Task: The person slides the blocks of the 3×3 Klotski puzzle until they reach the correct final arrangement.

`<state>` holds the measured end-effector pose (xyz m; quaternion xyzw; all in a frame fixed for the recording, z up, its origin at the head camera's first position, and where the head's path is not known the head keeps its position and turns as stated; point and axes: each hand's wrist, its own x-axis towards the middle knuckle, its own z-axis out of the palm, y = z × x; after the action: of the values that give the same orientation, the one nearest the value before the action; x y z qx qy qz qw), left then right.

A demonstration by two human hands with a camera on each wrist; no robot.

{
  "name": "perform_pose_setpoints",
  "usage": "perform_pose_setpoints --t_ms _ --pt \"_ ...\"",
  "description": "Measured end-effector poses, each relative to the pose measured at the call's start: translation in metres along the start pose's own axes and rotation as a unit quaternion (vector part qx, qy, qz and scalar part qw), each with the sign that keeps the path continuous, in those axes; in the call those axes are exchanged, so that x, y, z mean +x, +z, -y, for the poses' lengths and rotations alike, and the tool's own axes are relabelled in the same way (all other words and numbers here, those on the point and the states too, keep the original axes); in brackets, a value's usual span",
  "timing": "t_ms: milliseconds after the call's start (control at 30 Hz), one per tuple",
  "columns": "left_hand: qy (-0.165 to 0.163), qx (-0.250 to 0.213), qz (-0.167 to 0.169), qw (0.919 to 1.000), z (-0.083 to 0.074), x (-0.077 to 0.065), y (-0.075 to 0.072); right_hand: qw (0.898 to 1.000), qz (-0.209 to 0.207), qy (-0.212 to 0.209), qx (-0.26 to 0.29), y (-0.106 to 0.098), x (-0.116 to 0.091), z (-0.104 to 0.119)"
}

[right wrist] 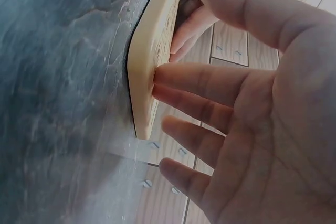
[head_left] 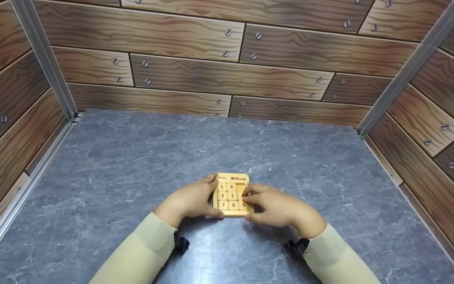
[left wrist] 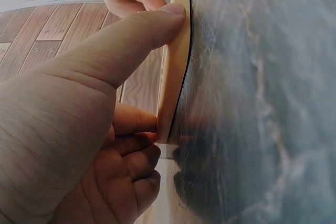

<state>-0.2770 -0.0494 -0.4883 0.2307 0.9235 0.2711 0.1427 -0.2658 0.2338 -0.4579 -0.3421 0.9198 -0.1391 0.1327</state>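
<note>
The puzzle (head_left: 232,213) is lying flat on the desk (head_left: 140,157), numbers facing up, between the two hands. The left sleeve (head_left: 140,248) and right sleeve (head_left: 339,252) are slanting inward toward it from the near side. The left hand (head_left: 189,198) is gripping the puzzle along its left side: the thumb is pressing at the near left corner, the index finger is touching the far end of that side, and the remaining fingers are lying bent beside it. The right hand (head_left: 276,205) is reaching over the right side, released, its fingers extending loosely; the index and middle tips are touching the right column of tiles (head_left: 232,195), while the ring and little fingers are hanging apart from the puzzle
</note>
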Motion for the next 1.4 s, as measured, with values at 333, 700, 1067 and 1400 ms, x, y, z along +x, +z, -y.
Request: perform_pose_setpoints --t_ms 333,700,1067,1400 --pt "0.003 0.012 -0.001 0.9999 0.001 0.002 0.000 1.000 -0.003 0.017 -0.010 0.002 0.025 0.001" --pt "0.010 0.008 -0.004 0.9999 0.000 0.005 0.001 0.998 0.001 0.055 -0.025 -0.007 0.017 -0.006" --pt "0.004 0.007 -0.006 1.0000 0.005 0.001 0.002 0.999 0.006 0.034 -0.039 -0.005 0.017 0.011" --pt "0.007 0.009 -0.006 0.9999 0.003 0.002 0.002 0.999 0.019 -0.004 -0.038 0.001 0.019 0.016"
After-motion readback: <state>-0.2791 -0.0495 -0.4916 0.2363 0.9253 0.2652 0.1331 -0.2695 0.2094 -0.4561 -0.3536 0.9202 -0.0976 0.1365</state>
